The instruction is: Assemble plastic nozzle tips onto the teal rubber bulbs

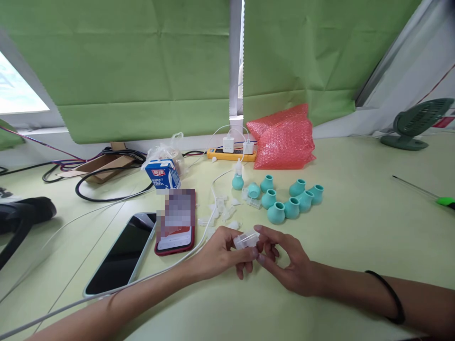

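My left hand (220, 253) pinches a small clear plastic tube-like piece (245, 240) between thumb and fingers, just above the table. At the piece's right end, the thumb and index finger of my right hand (293, 258) close round it; the exact contact is partly hidden. Beyond my hands lie several loose translucent plastic parts (228, 213). To their right, several teal rubber bulbs (276, 213) with open necks stand in a loose cluster. One teal bulb (238, 182) stands upright with a clear nozzle fitted on top. Another bulb (253, 191) lies tipped among the clear parts.
Left of my hands lie a black-screened phone (122, 255) and a red-cased phone (177, 222), with a white cable (167, 269) running past. Behind are a milk carton (163, 175), a yellow power strip (231, 155) and red bubble wrap (284, 137). A screwdriver (444, 202) and fan (419, 121) are right.
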A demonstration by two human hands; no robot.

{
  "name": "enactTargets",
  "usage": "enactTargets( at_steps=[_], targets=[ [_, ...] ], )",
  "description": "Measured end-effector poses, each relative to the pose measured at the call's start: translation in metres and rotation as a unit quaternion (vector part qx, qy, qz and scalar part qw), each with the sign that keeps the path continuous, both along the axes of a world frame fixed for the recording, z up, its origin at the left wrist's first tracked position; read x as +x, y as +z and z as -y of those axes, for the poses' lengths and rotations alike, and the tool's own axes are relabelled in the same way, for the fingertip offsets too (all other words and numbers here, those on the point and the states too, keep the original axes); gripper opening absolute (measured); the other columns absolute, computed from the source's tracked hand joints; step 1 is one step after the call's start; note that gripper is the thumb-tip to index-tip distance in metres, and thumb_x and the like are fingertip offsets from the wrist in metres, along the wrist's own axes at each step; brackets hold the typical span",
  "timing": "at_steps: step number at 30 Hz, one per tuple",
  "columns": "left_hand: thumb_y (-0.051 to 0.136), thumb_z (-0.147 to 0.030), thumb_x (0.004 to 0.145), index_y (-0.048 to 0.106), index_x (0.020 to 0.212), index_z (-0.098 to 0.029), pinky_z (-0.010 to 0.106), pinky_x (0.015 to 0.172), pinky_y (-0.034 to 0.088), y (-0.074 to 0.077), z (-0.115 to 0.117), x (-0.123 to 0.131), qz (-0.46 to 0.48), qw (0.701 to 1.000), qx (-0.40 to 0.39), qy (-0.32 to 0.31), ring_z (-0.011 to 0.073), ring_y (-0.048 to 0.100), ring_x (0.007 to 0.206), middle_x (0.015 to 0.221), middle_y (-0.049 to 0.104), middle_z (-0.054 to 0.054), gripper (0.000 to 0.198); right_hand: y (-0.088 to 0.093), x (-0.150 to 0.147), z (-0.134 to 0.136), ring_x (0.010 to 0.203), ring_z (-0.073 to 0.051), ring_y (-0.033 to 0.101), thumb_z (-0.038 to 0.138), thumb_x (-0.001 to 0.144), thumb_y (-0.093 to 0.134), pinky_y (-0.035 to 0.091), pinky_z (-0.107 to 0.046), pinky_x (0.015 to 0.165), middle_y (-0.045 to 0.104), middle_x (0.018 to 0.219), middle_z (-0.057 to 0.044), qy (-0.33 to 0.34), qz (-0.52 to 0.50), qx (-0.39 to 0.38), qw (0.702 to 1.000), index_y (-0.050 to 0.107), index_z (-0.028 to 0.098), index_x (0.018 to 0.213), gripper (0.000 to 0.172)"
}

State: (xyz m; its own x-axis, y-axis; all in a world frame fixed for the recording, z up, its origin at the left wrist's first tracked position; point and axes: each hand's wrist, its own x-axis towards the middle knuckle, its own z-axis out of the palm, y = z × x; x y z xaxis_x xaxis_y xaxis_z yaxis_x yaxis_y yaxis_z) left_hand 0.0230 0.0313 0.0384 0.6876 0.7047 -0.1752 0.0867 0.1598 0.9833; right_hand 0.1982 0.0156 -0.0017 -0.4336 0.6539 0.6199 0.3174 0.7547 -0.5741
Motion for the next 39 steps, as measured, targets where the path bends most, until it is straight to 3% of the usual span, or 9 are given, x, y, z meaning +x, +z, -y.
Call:
enactTargets(
  at_steps=[6, 10, 18, 21, 26, 33, 39],
  targets=[
    [0.048, -0.028, 0.076, 0.053, 0.066, -0.010, 0.018, 0.041, 0.035, 0.003, 0.000, 0.000, -0.036, 0.998, 0.003, -0.055, 0.0055, 0.041, 0.040, 0.050, 0.048, -0.002, 0.021, 0.003, 0.001, -0.001, 0.051, -0.007, 0.046, 0.018, 0.077, 0.047, 0.041, -0.018, 0.049, 0.053, 0.066, 0.003, -0.012, 0.023, -0.018, 1.000, 0.039, 0.024, 0.108, 0.033],
    [0.044, -0.030, 0.079, 0.048, 0.075, -0.013, 0.017, 0.039, 0.030, 0.004, 0.002, -0.001, -0.045, 0.998, 0.028, -0.043, 0.0051, 0.037, 0.040, 0.049, 0.046, -0.004, 0.019, 0.001, 0.001, 0.000, 0.056, -0.008, 0.051, 0.020, 0.080, 0.044, 0.043, -0.018, 0.052, 0.055, 0.068, 0.001, -0.036, 0.021, -0.037, 0.998, 0.044, 0.022, 0.099, 0.020],
    [0.037, -0.035, 0.082, 0.050, 0.082, -0.013, 0.017, 0.041, 0.026, 0.008, 0.004, -0.002, -0.076, 0.992, 0.073, -0.064, 0.0056, 0.032, 0.042, 0.048, 0.042, -0.005, 0.025, 0.005, -0.002, 0.000, 0.050, -0.007, 0.049, 0.020, 0.076, 0.051, 0.043, -0.018, 0.050, 0.054, 0.063, 0.003, -0.018, -0.004, -0.008, 1.000, 0.045, 0.021, 0.100, 0.025],
    [0.041, -0.037, 0.079, 0.046, 0.084, -0.014, 0.017, 0.045, 0.029, 0.010, 0.005, -0.002, -0.103, 0.984, 0.140, -0.037, 0.0067, 0.038, 0.048, 0.054, 0.043, -0.004, 0.024, 0.006, -0.001, -0.001, 0.055, -0.008, 0.051, 0.020, 0.077, 0.050, 0.044, -0.018, 0.053, 0.056, 0.065, 0.002, -0.025, -0.004, -0.021, 0.999, 0.046, 0.021, 0.099, 0.022],
    [0.042, -0.039, 0.078, 0.046, 0.084, -0.015, 0.018, 0.048, 0.030, 0.013, 0.009, 0.000, -0.173, 0.945, 0.276, 0.000, 0.0078, 0.038, 0.053, 0.060, 0.043, -0.004, 0.024, 0.006, 0.001, -0.003, 0.055, -0.008, 0.050, 0.020, 0.077, 0.050, 0.043, -0.019, 0.053, 0.055, 0.065, 0.002, -0.014, -0.012, -0.006, 1.000, 0.047, 0.021, 0.097, 0.020],
    [0.047, -0.027, 0.074, 0.048, 0.066, -0.014, 0.017, 0.046, 0.029, 0.008, 0.012, -0.002, -0.161, 0.919, 0.359, 0.030, 0.0065, 0.036, 0.048, 0.053, 0.039, -0.005, 0.015, 0.009, -0.001, -0.002, 0.056, -0.008, 0.049, 0.015, 0.074, 0.053, 0.043, -0.021, 0.053, 0.053, 0.066, 0.001, 0.033, -0.003, 0.021, 0.999, 0.047, 0.021, 0.102, 0.029],
    [0.047, -0.027, 0.073, 0.036, 0.050, -0.015, 0.018, 0.041, 0.022, 0.000, 0.008, -0.006, -0.155, 0.909, 0.377, 0.083, 0.0045, 0.024, 0.042, 0.045, 0.026, -0.007, 0.028, 0.013, 0.000, 0.002, 0.059, -0.009, 0.048, 0.011, 0.076, 0.044, 0.043, -0.022, 0.053, 0.053, 0.070, -0.001, 0.020, -0.010, -0.019, 1.000, 0.045, 0.020, 0.094, 0.020]
  ],
)
